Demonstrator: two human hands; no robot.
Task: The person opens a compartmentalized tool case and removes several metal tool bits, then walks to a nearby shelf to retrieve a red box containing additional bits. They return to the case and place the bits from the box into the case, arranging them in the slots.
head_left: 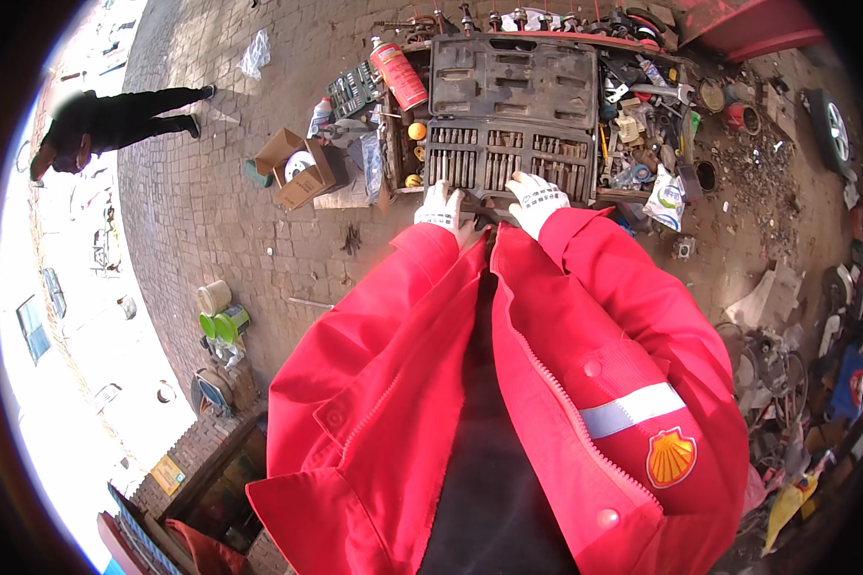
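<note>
An opened tool case (513, 84) lies in front of me, its dark moulded lid folded back on the far side. Rows of metal bits (504, 171) fill the near half. My left hand (439, 207), in a white glove with dark print, is at the near left edge with bent fingers drawn together beside a shiny bit. Whatever it pinches is too small to make out. At the near edge further right, my right hand (538, 198), gloved alike, reaches over the bits with thumb and fingers apart. Nothing shows in its grasp.
A red spray can (399, 74) lies by the lid's left side. Wrenches (664, 92) and loose parts crowd the bench on the right. A cardboard box (295, 171) and green buckets (226, 324) stand on the paving. Further left is another person (115, 122) in dark clothes.
</note>
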